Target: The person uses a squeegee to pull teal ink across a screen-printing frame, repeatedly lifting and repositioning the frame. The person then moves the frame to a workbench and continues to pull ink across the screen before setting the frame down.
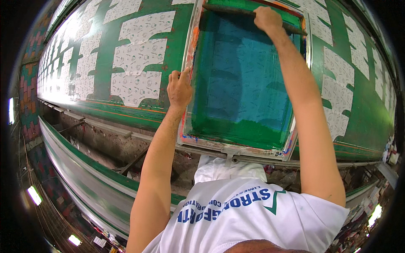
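A screen-printing frame [189, 101] with a pale, paint-smeared rim lies on the long green table, its blue mesh [240, 80] edged in green ink. Near the frame's far end, my right hand [268, 19] is closed on the dark bar of a squeegee [232, 10], which spans the mesh from side to side. Against the left rim rests my left hand [180, 89], its fingers curled over the frame's edge. Through the mesh, cut pieces show faintly.
White printed fabric pieces [143, 59] lie in rows on the green table [101, 76], left and right of the frame. A metal rail [253, 160] runs along the near edge. Another long table [93, 173] stands at lower left, across a gap.
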Demonstrator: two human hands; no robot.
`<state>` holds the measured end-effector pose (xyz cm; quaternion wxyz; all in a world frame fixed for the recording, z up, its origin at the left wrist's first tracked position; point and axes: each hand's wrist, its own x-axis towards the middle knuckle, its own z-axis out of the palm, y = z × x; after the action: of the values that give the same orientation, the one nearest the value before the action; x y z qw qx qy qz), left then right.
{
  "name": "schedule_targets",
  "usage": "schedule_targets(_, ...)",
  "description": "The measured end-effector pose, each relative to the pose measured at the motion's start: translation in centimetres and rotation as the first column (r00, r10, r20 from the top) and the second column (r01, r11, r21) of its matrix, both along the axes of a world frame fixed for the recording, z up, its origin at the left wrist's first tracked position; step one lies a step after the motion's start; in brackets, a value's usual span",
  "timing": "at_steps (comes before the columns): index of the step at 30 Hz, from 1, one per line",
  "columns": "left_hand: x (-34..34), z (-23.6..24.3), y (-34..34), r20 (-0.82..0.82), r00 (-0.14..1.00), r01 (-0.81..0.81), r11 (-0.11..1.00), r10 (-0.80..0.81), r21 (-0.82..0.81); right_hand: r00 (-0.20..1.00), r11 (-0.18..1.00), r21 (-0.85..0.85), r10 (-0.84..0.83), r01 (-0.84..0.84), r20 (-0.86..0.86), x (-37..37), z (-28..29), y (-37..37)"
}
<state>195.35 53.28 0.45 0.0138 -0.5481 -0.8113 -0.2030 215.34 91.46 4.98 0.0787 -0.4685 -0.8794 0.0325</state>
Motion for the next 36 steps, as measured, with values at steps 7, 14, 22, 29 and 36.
schedule_targets(7,0.5,0.2,0.2,-0.074,0.997,-0.012,1.000,0.014,0.020,0.979,0.994,-0.071,0.098,-0.087,0.177,-0.3,3.2,7.2)
schedule_targets(14,0.3,-0.1,0.1,-0.055,0.999,0.003,1.000,-0.001,0.027,0.989,0.996,-0.081,0.046,-0.035,0.140,-0.9,1.6,7.4)
schedule_targets(22,0.2,-0.2,-0.1,-0.045,0.999,0.001,1.000,0.000,0.024,0.989,0.973,-0.229,0.054,-0.020,0.141,3.8,2.8,-6.3)
schedule_targets(29,0.0,-0.5,-0.3,-0.037,0.999,0.036,0.997,-0.033,0.067,0.994,0.958,-0.278,0.090,-0.069,0.064,9.5,4.0,-26.6)
schedule_targets(36,-0.6,-1.0,-0.3,-0.017,0.997,0.077,0.987,-0.075,0.141,0.997,0.949,-0.309,0.069,-0.054,0.039,12.8,5.3,-42.6)
